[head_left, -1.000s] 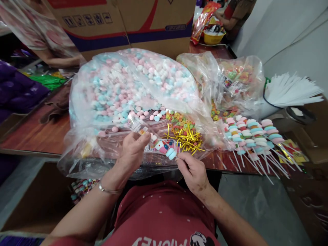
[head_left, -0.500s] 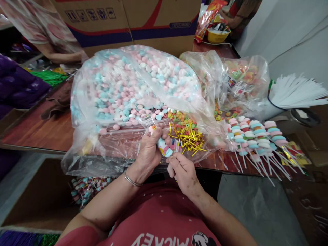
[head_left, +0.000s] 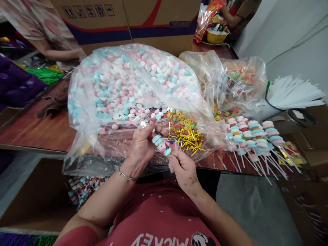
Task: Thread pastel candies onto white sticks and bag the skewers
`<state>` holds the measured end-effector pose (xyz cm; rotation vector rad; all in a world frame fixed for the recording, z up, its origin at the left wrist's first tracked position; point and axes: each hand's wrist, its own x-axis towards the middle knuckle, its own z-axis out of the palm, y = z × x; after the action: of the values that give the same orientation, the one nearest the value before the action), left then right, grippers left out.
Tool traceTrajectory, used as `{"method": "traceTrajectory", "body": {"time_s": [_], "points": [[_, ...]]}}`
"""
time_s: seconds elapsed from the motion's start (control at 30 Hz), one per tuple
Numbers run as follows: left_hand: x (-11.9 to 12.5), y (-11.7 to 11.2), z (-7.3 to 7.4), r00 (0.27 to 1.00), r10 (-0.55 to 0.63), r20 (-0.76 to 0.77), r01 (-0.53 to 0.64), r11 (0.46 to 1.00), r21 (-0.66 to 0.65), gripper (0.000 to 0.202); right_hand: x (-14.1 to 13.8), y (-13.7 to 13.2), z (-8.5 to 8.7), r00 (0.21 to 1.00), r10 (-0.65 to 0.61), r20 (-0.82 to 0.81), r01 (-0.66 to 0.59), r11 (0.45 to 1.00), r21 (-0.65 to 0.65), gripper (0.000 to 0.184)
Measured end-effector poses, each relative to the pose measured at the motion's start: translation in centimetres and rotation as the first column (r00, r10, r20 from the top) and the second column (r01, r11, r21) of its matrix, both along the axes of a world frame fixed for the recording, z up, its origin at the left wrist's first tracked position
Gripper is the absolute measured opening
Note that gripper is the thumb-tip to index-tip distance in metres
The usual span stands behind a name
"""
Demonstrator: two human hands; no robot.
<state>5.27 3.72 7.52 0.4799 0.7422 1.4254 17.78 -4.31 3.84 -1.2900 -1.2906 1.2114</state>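
My left hand is closed around a candy skewer of pale blue and white marshmallow discs inside a clear printed wrapper. The wrapper's end sticks up past my left thumb. At the skewer's lower end, my right hand pinches just below the last blue disc; the stick there is mostly hidden by the fingers. Close to the right of the skewer lies a pile of gold twist ties. Behind it are small ring candies, and loose pastel marshmallows spill from a large clear bag.
Several finished-looking marshmallow skewers lie at the table's right, sticks over the edge. White sticks stand in a container behind them. A large carton blocks the back. Below left, an open box holds more skewers. Two other people work beyond.
My left hand has shifted slightly left and down, uncovering more of the skewer and the wrapper's upper end. My right hand keeps its pinch at the lower end.
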Motion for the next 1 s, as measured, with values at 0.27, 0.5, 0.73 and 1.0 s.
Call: {"method": "traceTrajectory", "body": {"time_s": [0.27, 0.5, 0.73, 1.0], "points": [[-0.5, 1.0, 0.1, 0.987, 0.156, 0.045, -0.146, 0.976, -0.162, 0.020, 0.4, 0.4, -1.2, 0.707, -0.438, 0.554, -0.107, 0.709, 0.697, 0.016], [0.3, 0.5, -0.1, 0.988, 0.143, 0.058, -0.133, 0.980, -0.150, 0.029, -0.1, 0.3, -0.9, 0.805, -0.279, 0.524, -0.087, 0.817, 0.569, 0.018], [2.7, -1.3, -0.9, 0.992, 0.030, 0.123, -0.013, 0.991, -0.133, 0.036, -1.8, 1.4, -0.5, 0.967, 0.005, -0.254, -0.027, 0.996, -0.085, 0.030], [2.2, -0.8, -1.0, 0.996, 0.048, 0.075, -0.039, 0.991, -0.125, 0.035, -0.4, 0.7, -0.7, 0.970, -0.028, 0.242, -0.011, 0.987, 0.157, 0.017]]}}
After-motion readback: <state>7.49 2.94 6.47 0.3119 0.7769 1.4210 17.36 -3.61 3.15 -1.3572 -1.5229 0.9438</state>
